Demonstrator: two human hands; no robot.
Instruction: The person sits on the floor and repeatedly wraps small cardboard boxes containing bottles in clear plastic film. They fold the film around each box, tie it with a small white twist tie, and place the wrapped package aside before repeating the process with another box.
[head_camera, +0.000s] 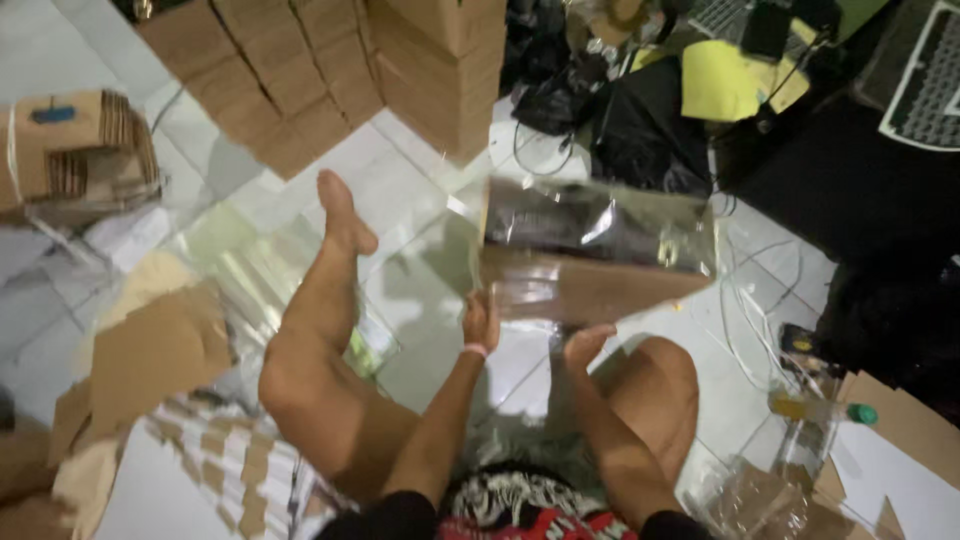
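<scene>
Stacked cardboard boxes at the back, flat cardboard sheets left, a green-capped bottle right

Packing storeroom, stacked cardboard boxes, cardboard scraps, tiled floor

The flat cardboard box is matt brown, sheathed in a glossy, crinkled clear plastic sleeve that catches the light. Stacked cartons show rough corrugated board. The floor tiles look smooth and faintly shiny. Loose cellophane sheets gleam.
</scene>
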